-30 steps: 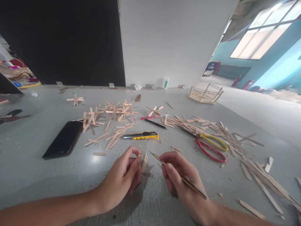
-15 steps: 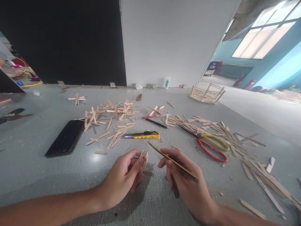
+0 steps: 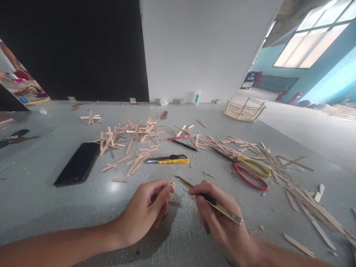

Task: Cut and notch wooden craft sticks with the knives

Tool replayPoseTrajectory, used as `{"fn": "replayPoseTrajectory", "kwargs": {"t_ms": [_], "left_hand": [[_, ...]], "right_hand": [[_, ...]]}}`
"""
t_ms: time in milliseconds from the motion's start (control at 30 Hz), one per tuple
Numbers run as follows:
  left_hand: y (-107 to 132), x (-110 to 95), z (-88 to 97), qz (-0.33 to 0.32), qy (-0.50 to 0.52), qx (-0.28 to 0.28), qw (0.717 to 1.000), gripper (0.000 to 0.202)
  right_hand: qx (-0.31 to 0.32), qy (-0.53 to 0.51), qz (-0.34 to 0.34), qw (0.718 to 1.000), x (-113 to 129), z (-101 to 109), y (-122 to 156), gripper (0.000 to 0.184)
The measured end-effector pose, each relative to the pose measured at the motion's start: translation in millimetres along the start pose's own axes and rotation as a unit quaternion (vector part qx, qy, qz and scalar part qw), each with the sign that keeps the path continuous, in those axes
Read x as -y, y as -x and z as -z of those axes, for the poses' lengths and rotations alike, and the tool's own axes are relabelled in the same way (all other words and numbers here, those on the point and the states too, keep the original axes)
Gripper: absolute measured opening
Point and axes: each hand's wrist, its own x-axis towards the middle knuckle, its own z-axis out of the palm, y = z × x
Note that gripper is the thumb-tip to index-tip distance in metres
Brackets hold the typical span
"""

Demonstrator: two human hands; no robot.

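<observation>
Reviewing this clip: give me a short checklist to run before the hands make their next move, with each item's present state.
1. Left hand holding the wooden pieces: ok.
2. Right hand holding the knife: ok.
3. Knife tip well away from the left fingertips: not ok, it looks very near them.
4. Blade sharp: cannot tell.
5. Yellow cutter out of both hands: ok, lying on the table.
6. Scissors clear of the right hand: ok.

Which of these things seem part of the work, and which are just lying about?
Seemingly part of the work:
wooden piece, in the left grip
slim knife, in the right grip
loose wooden sticks
possibly scissors and yellow cutter, both untouched

Probably just lying about:
phone
black pen
green-and-white tube
</observation>
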Motion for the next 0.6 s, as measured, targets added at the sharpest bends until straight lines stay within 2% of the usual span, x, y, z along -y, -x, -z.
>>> {"fn": "replayPoseTrajectory", "kwargs": {"t_ms": [267,600], "left_hand": [[1.0,0.5,-0.2,0.004,-0.003,-0.003,1.0,0.046],[-1.2,-1.3,-0.4,0.001,-0.016,0.005,1.0,0.047]], "right_hand": [[0.003,-0.002,0.049,0.999,-1.8,0.0,1.3,0.018],[-0.002,-0.008,0.068,0.998,2.1,0.7,-1.4,0.017]]}}
